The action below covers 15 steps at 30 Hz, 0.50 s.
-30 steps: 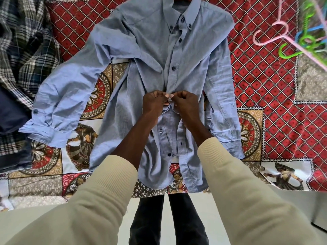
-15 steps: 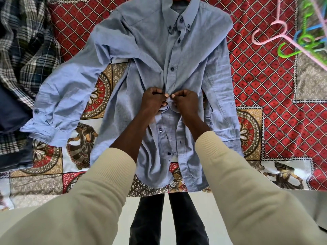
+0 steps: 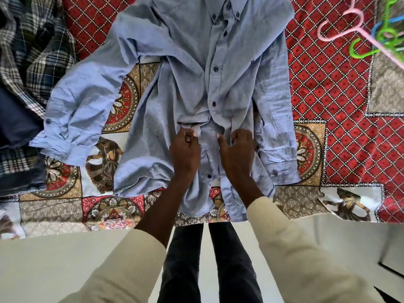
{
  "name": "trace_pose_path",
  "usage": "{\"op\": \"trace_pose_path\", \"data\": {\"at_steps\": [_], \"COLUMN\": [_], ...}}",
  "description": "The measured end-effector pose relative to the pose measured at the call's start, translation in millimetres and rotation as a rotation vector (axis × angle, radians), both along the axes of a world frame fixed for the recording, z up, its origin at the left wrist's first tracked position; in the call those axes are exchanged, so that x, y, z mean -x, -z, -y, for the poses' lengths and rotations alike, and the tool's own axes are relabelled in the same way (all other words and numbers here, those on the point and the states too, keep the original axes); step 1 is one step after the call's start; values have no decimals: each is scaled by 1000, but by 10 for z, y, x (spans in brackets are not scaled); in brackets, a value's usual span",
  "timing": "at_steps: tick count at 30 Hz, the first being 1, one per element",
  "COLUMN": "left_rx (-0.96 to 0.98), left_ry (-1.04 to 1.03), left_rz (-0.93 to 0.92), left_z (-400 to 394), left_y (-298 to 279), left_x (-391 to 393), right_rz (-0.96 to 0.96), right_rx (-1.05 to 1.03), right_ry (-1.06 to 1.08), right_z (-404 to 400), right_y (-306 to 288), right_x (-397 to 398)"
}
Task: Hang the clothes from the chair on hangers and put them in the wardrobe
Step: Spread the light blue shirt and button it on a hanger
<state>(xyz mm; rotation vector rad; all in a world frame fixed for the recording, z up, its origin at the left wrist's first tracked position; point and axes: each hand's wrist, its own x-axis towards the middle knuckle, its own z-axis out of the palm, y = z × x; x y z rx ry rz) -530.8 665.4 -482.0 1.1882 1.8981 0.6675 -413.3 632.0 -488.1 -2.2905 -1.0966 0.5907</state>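
Note:
A light blue button-up shirt (image 3: 190, 62) lies face up on the patterned bedspread (image 3: 328, 95), collar at the far side, sleeves spread, its upper buttons fastened. My left hand (image 3: 185, 147) pinches the left edge of the open front placket, just below the lowest fastened button. My right hand (image 3: 237, 149) grips the right front edge at the same height. Whether a hanger sits inside the shirt is hidden by the collar at the top edge.
Several plastic hangers, pink (image 3: 341, 25), green (image 3: 369, 47) and blue, lie at the far right on the bed. A plaid shirt (image 3: 32, 51) and dark blue clothes (image 3: 15, 127) are heaped at the left. My dark trousers (image 3: 209, 259) stand against the bed's near edge.
Both hands have moved down the shirt front, from the button they held together to the open part below, and now sit apart, one on each front edge.

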Motion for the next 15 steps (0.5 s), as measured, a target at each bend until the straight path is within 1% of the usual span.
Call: {"op": "trace_pose_path", "data": {"at_steps": [3, 6, 8, 10, 12, 13, 15], "left_rx": [73, 33, 1, -2, -22, -47, -75], "left_ry": [70, 171, 269, 339, 387, 442, 652], "left_rz": [-27, -74, -149, -182, -143, -118, -76], "left_z": [121, 169, 178, 175, 203, 242, 366], "left_y": [85, 206, 239, 235, 204, 181, 125], "left_x": [39, 87, 91, 95, 108, 115, 136], "right_rz": [72, 146, 131, 76, 67, 73, 99], "right_rx": [61, 142, 158, 121, 43, 9, -37], "right_ry": [-12, -40, -47, -39, -15, -4, -26], "right_z": [-2, -101, -137, -106, -19, 30, 126], "right_y": [49, 67, 73, 47, -1, -31, -88], "right_x": [96, 128, 112, 95, 79, 71, 57]}}
